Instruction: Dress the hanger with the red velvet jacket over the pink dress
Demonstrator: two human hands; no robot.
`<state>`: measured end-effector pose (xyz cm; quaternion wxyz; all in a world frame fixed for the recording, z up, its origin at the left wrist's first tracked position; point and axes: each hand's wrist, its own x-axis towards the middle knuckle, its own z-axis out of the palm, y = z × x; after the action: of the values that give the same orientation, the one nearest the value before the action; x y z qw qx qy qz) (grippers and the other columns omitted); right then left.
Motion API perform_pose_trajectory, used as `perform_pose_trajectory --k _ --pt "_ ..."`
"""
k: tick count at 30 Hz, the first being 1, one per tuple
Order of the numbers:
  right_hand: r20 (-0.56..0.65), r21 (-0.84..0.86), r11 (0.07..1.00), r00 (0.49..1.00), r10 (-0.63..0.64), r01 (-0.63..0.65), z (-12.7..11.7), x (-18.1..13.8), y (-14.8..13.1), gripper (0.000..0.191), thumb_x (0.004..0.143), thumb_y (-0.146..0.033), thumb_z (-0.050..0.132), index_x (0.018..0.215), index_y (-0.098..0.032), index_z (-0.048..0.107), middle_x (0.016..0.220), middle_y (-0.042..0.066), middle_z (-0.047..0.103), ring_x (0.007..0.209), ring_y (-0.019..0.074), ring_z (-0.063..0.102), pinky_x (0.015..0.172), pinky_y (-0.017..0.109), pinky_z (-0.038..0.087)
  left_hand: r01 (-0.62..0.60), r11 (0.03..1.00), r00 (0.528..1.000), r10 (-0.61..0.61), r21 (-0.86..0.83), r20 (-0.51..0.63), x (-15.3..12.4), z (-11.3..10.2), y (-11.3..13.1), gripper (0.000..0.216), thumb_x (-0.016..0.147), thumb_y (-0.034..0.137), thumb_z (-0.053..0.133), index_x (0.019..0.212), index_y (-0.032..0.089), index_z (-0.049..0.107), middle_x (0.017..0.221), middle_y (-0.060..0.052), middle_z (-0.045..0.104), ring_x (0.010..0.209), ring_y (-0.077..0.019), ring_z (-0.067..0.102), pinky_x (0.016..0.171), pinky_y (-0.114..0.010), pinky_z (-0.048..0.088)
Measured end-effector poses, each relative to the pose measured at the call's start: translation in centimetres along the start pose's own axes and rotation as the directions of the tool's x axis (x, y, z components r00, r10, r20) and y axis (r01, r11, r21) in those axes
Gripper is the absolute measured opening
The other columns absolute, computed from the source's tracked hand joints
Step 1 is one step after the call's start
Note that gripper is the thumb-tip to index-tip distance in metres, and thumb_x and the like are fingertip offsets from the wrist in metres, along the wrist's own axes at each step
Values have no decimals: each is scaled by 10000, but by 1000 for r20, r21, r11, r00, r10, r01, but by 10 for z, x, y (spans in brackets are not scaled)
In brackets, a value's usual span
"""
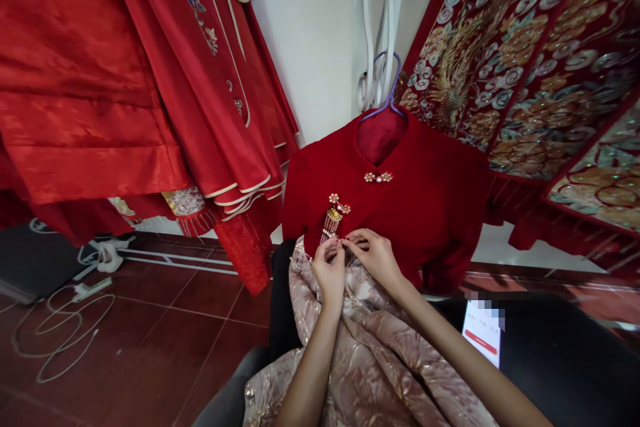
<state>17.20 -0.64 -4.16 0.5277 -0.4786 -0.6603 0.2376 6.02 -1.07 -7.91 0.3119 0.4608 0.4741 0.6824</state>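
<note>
A red long-sleeved jacket (425, 213) hangs in front of me on a purple hanger (391, 97). At its collar sits a beaded flower clasp (379, 177). Lower on the chest is a gold fan ornament (334, 215) with bead tassels. Just below the tassels, my left hand (330, 267) pinches at the jacket's front edge, its fingers closed. My right hand (373, 250) meets it there, thumb and forefinger pressed together. Between the fingertips shows something small and red, too small to name. Pinkish shiny fabric (370, 340) drapes under both hands and forearms.
Red garments (215, 80) hang at the left, and a heavily embroidered one (530, 60) at the right. A lit phone (483, 333) lies on a black surface (565, 353). White cable (50, 333) and a power strip (93, 289) are on the tiled floor (165, 333).
</note>
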Motion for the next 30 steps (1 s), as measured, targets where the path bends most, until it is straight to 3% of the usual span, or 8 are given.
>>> perform_pose_trajectory --k 14,21,25,30 --pt "-89 -29 999 996 -29 27 9 5 2 195 843 -378 608 816 -193 662 820 58 667 702 168 668 683 309 605 -15 999 996 12 42 87 12 -9 1 173 755 180 618 896 145 714 885 -82 734 801 -177 683 784 -321 546" --pt "27 64 997 998 48 -50 -9 -10 0 248 866 -361 583 1022 -189 672 998 84 712 879 197 704 770 329 609 -101 988 994 95 118 60 5 -8 4 256 763 138 592 1008 153 666 954 -81 702 811 -158 658 746 -293 540" --pt "22 56 992 993 116 -117 -29 -25 1 261 863 -354 585 1053 -197 672 1029 87 715 892 205 705 765 348 611 -113 983 992 104 143 65 2 -8 6 243 776 134 587 1009 148 656 975 -92 690 820 -156 652 745 -291 541" --pt "70 155 983 994 84 -94 -29 -27 -4 289 858 -337 601 1108 -204 657 1136 90 689 1030 208 673 878 373 583 -106 988 992 97 115 82 1 -8 5 221 816 209 603 1024 160 656 997 -90 691 866 -166 663 773 -299 537"
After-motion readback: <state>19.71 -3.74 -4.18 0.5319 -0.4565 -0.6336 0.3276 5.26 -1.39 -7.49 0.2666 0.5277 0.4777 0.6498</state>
